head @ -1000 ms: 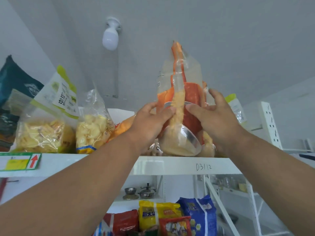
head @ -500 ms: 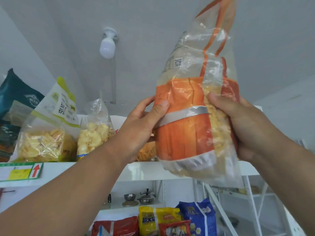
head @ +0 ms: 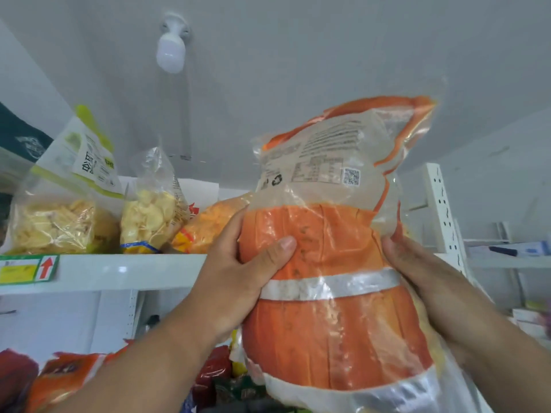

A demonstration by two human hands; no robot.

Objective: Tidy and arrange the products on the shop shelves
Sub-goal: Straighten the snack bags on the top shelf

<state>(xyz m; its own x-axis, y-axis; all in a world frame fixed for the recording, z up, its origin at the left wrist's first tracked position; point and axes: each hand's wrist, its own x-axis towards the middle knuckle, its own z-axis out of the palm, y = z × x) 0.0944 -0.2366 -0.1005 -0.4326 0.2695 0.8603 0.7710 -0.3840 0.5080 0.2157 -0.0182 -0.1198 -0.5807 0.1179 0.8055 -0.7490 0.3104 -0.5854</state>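
I hold the orange bag (head: pixel 331 293) up in front of the top shelf (head: pixel 134 271), clear of it: my left hand (head: pixel 235 281) curls its fingers round one side, my right hand (head: pixel 432 284) clasps the other

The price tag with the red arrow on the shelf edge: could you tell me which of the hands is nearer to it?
Left. The left hand grips the orange bag right of the price tag; the right hand holds the bag's far side.
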